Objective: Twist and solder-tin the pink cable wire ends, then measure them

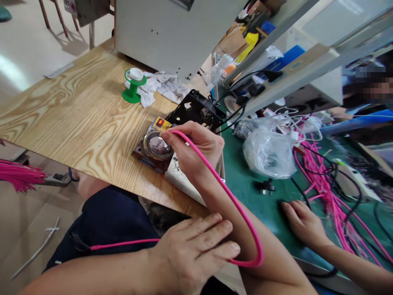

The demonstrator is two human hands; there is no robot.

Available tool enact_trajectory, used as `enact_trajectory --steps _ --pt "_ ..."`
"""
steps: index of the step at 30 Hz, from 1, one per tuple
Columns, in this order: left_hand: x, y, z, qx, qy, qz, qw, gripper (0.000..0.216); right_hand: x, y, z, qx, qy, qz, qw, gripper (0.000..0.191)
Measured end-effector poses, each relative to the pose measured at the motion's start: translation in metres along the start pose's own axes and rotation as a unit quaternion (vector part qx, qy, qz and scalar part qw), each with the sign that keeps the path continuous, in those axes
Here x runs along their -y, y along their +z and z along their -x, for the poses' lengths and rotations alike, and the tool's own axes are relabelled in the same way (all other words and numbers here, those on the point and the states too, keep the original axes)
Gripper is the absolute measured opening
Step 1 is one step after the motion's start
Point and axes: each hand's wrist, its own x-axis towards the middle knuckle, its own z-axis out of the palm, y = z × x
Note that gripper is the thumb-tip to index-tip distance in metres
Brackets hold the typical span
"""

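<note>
In my right hand [199,149] a pink cable [233,194] is pinched between thumb and fingers, close to one end. That end is over the round pot of shiny metal [158,144], where the fingertips hide the tip. The cable loops back along my right forearm and passes under my left hand [193,250]. My left fingers lie over it, fairly straight, with the thumb hidden beneath. The cable's other end, with loose thin strands, sticks out left over dark blue cloth. Beside the pot are a lit red switch [160,121] and a white block [184,180].
A green spool [132,87], white rags [166,86] and a black fan [198,108] sit on the wooden board [76,119]. At right, another person's hand [302,221] rests on the green bench, near a clear plastic bag [268,153] and many pink cables [330,205].
</note>
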Motion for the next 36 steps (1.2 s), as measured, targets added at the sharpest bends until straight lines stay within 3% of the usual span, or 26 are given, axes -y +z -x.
enact_trajectory --steps 5,14,36 --pt "0.0036 -0.0010 0.0019 0.032 0.006 -0.005 0.999 0.047 -0.0017 0.0019 0.0011 -0.008 0.007 0.008 1.000 0.015" --pt "0.0046 0.0045 0.0015 0.002 0.000 -0.009 1.000 0.046 0.0046 0.0026 0.0000 -0.006 -0.003 0.032 0.999 0.014" --pt "0.0050 0.0030 0.0012 0.025 -0.009 -0.037 0.999 0.047 0.0048 0.0047 -0.0033 0.004 0.006 0.041 0.999 0.010"
